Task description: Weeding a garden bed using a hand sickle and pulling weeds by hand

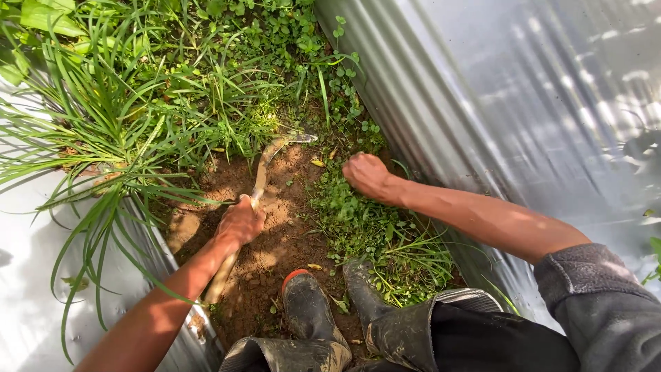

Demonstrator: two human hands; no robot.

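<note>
My left hand [239, 222] grips the curved wooden handle of a hoe [261, 180]. Its metal blade [295, 138] lies at the edge of the grass, past a patch of bare brown soil [279, 227]. My right hand [365, 175] is closed into a fist just above low green weeds [358, 220]; whether it holds any of them is hidden. My two muddy rubber boots [310, 303] stand on the soil at the bottom of the view.
Corrugated metal sheets stand on both sides: one on the right [523, 103], one on the left [27, 275]. Tall grass and long-leaved plants [117, 103] fill the strip ahead between them.
</note>
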